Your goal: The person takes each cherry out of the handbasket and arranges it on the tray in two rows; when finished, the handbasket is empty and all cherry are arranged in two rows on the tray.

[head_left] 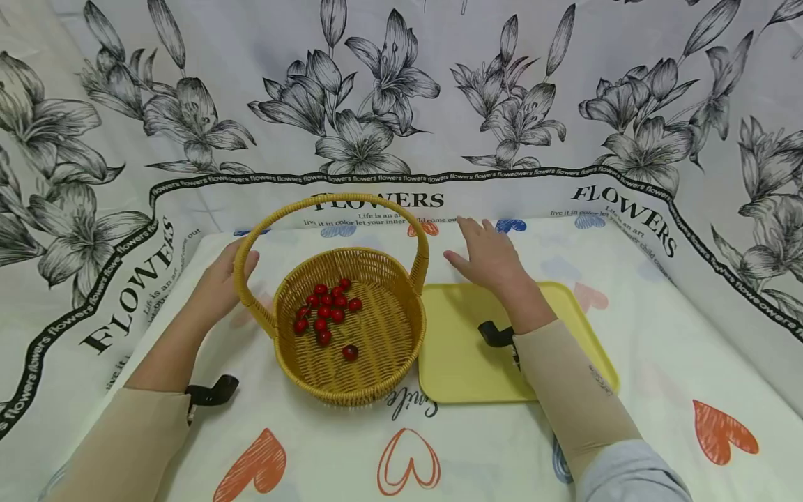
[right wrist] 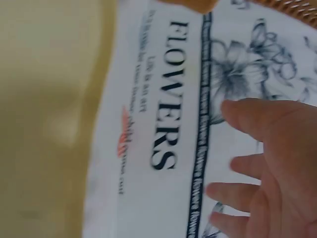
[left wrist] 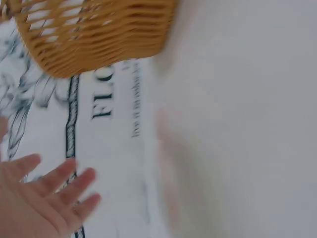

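A round yellow-brown wicker basket [head_left: 376,376] with a tall arched handle stands at the middle of the table. Inside it lie several small red cherry-like fruits [head_left: 324,312], most of them bunched at the left and one apart nearer the front. My left hand [head_left: 219,282] is beside the basket's left side, partly behind the handle in the head view; its spread fingers show bare in the left wrist view. My right hand [head_left: 492,258], fingers spread and palm empty, hovers right of the handle, above the far edge of a yellow tray [head_left: 452,348].
The tray lies flat right of the basket, close against it, with my right forearm across it. A white cloth [head_left: 339,453] with heart prints covers the table. Behind rises a flower-printed curtain [head_left: 389,90]. Black wrist mounts [head_left: 213,390] sit on both forearms.
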Demonstrator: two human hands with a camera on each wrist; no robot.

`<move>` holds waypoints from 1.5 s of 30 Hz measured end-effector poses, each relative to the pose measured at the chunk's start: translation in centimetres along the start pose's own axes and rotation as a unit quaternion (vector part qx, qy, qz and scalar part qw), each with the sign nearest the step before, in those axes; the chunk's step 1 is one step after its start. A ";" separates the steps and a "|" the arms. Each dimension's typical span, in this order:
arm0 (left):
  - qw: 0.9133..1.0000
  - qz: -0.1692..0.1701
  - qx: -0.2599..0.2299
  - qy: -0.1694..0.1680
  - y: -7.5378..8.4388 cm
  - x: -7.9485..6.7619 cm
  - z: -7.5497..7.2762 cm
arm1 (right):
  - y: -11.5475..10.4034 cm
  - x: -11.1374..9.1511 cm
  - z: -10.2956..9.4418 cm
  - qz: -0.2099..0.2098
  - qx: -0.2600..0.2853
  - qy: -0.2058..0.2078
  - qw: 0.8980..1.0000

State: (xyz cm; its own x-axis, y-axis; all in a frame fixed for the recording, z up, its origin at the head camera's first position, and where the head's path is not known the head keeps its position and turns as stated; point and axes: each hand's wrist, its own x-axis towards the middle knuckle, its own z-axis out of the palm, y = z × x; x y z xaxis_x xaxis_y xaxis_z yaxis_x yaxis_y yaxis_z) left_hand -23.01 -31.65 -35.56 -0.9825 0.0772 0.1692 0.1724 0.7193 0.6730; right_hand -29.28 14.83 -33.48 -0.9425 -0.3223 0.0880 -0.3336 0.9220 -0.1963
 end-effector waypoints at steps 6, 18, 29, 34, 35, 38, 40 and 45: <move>0.987 0.075 -0.134 0.054 -0.6 -3.9 2.1 | -1.5 -2.6 -2.6 -0.021 0.085 -0.074 0.993; 0.910 0.267 -0.316 -0.027 -0.1 -5.2 3.5 | -6.1 -7.4 -6.7 -0.149 0.157 -0.133 0.967; 0.953 0.294 -0.079 -0.003 -0.6 -5.4 2.8 | -12.9 -6.5 -1.0 -0.271 0.152 -0.095 0.946; 0.957 0.284 -0.065 -0.002 -0.5 -5.3 3.1 | -15.3 -6.2 2.3 -0.250 0.093 -0.123 0.956; 0.957 0.283 -0.066 -0.002 -0.4 -5.3 3.2 | -15.7 -6.2 2.8 -0.248 0.076 -0.129 0.957; 0.957 0.281 -0.068 -0.002 -0.4 -5.3 3.3 | -16.5 -6.1 3.9 -0.253 0.027 -0.153 0.955; 0.958 0.279 -0.072 -0.005 -0.2 -5.3 3.4 | -16.7 -6.0 4.3 -0.259 0.013 -0.175 0.950; 0.958 0.275 -0.086 -0.005 0.1 -5.6 3.8 | -16.7 -5.9 5.0 -0.275 0.008 -0.206 0.939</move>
State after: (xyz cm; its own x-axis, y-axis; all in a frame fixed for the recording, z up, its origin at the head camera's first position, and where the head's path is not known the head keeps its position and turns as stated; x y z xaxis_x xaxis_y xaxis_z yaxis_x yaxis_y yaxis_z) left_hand -17.80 -29.40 -39.22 -0.7401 0.4191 0.5260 0.6723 0.4436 0.5926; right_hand -18.26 0.20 -35.59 -0.5535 -0.8073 -0.2049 -0.7687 0.5898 -0.2474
